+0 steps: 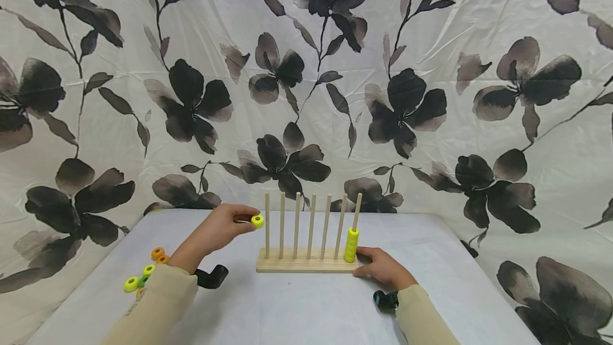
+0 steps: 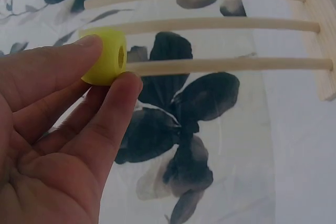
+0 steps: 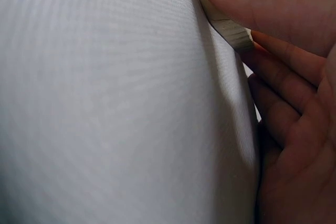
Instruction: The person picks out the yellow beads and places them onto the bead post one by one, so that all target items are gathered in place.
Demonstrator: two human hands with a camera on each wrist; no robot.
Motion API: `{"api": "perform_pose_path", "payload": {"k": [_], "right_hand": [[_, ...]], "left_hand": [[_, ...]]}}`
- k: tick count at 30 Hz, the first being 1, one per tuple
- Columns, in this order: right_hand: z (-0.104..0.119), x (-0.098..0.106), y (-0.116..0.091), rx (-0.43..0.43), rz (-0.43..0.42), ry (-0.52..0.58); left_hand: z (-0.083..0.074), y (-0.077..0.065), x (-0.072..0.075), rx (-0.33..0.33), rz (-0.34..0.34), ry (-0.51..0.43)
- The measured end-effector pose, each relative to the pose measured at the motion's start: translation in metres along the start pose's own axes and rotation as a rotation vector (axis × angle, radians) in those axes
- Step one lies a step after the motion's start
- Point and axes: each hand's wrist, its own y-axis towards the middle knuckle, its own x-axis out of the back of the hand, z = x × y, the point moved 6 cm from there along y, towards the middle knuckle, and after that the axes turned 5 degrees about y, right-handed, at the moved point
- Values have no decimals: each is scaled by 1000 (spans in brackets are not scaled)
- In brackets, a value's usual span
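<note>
Yellow, one bead (image 1: pixel 257 221) was pinched in your left hand (image 1: pixel 224 229), just beside the leftmost of seven pegs (image 1: pixel 312 226); your right thumb and fingers (image 1: pixel 371 253) gripped the base (image 1: pixel 306 267) at its right edge.

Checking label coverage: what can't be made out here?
Head: full count of loose orange, yellow and green round beads, partly behind the beige fabric left sleeve.
Left wrist: pale wooden peg rack, cut off by top and right edges.
Right wrist: stacked yellow round beads, cut off by the top edge.

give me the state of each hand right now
Left hand: holding a yellow bead, pinched.
Right hand: gripping the right end of the wooden base.
</note>
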Motion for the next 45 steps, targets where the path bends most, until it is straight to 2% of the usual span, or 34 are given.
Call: {"api": "perform_pose_path", "payload": {"k": [9, 15, 23, 31, 45], "right_hand": [[2, 0, -2, 2, 1, -4], [1, 0, -1, 11, -2, -8], [1, 1, -1, 7, -1, -7], [0, 0, 0, 7, -2, -13], [0, 0, 0, 13, 4, -4]], "left_hand": [[-20, 8, -9, -63, 2, -49], [-37, 14, -15, -76, 1, -72], [-55, 20, -22, -94, -7, -36], [-71, 26, -29, -118, 11, -71], [-109, 41, -42, -156, 3, -97]]}}
